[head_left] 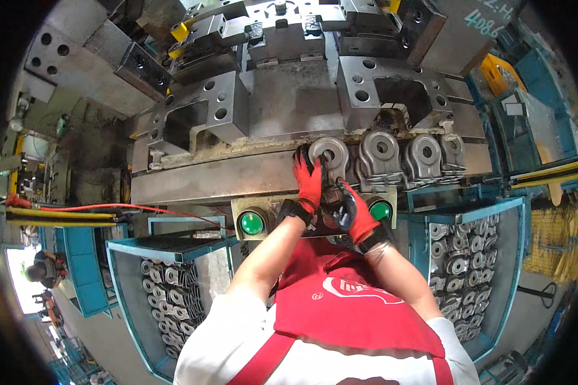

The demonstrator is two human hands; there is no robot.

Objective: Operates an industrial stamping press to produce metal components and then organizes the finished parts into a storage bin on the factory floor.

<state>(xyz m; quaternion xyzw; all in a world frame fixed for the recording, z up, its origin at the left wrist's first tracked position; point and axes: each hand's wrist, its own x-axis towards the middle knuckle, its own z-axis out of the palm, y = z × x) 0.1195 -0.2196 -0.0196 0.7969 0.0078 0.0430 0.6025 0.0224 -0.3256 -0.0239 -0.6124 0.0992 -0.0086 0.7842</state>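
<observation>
My left hand (pixel 307 182), in a red glove with black fingertips, is closed against the left side of a grey stamped metal part (pixel 341 158) with a round, holed end. At the lower right edge of that part, my right hand (pixel 358 213) in a matching glove has its fingers curled in. Its fingertips are partly hidden against the dark area between the hands. To the right, stacks of like stamped parts (pixel 381 151) stand along the front ledge of the press, with a further stack (pixel 424 157) beside them.
A steel die (pixel 228 106) with block-shaped sides stands beyond the ledge (pixel 205 183). Green push buttons (pixel 251 223) flank my wrists on a control box. Blue-framed bins (pixel 123 289) of stamped parts stand on both sides of me. A red hose (pixel 128 206) runs at left.
</observation>
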